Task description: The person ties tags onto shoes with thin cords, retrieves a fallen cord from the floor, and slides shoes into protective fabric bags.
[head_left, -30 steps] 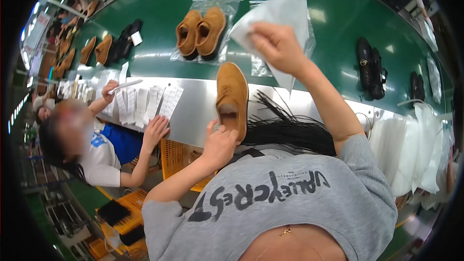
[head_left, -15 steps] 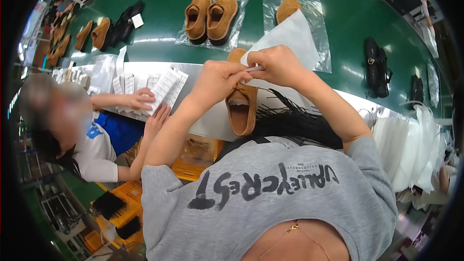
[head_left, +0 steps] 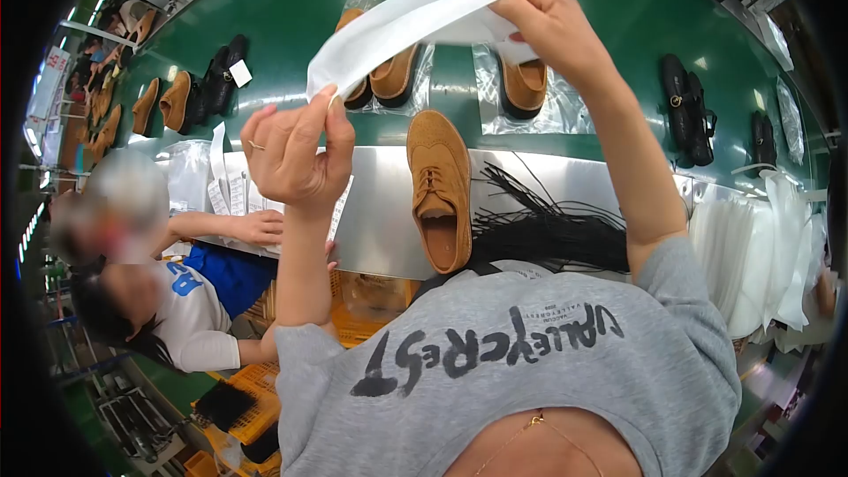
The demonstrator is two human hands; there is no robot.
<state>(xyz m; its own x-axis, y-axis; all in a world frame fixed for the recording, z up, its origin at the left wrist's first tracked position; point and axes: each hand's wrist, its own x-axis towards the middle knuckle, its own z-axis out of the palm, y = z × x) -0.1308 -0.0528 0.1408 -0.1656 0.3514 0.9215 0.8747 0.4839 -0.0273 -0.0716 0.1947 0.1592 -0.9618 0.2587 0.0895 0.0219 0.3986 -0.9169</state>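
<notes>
A thin white sheet (head_left: 397,31) is stretched in the air between my two hands. My left hand (head_left: 300,150) pinches its near left corner between thumb and fingertips. Farther off, my right hand (head_left: 548,22) grips the other end between thumb and fingers. Below them a tan suede lace-up shoe (head_left: 442,150) rests on the metal worktop, toe pointing away from me. Behind the sheet, a pair of similar tan shoes (head_left: 395,79) lies on a clear plastic bag, partly covered from view. One more tan shoe (head_left: 525,88) stands on another clear bag (head_left: 565,115).
Black laces (head_left: 548,230) lie in a bundle right of the shoe. White sheets (head_left: 738,256) hang at the right edge. Black shoes (head_left: 687,110) stand on the green table (head_left: 609,35). At left, a co-worker's hand (head_left: 258,228) is near printed papers.
My hands have moved apart, the left toward the left and the right up and away, spreading the white sheet. The shoe in front of me is now uncovered.
</notes>
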